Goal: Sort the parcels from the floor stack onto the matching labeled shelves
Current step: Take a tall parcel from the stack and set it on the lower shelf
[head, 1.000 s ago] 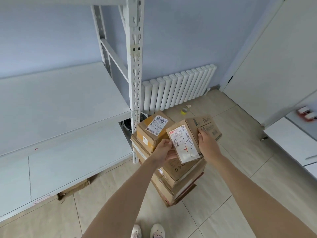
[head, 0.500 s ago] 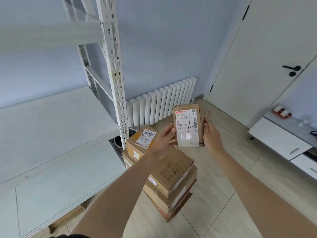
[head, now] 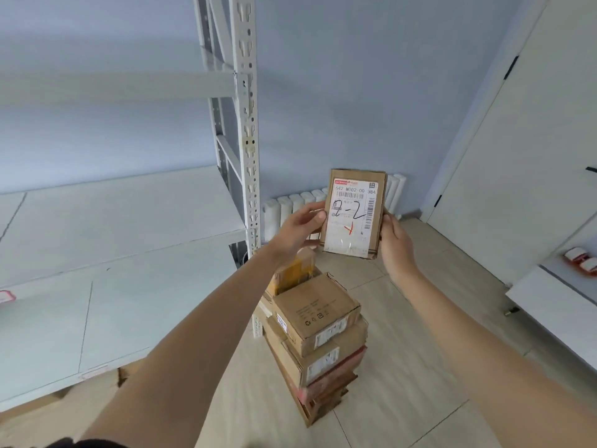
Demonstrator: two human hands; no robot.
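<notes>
Both hands clamped one flat parcel [head: 353, 213] upright at centre frame, my left hand [head: 302, 229] on its left edge, my right hand [head: 395, 244] on its right edge, long axis vertical, the "2-2" label facing me. I judged the shelves [head: 122, 218] lay to frame left, past the white upright post [head: 247, 124], so the left hand was nearer. Open shelf boards offered room there; the post edge was the thing to clear. Below, the floor stack [head: 318, 337] remained unsorted.
</notes>
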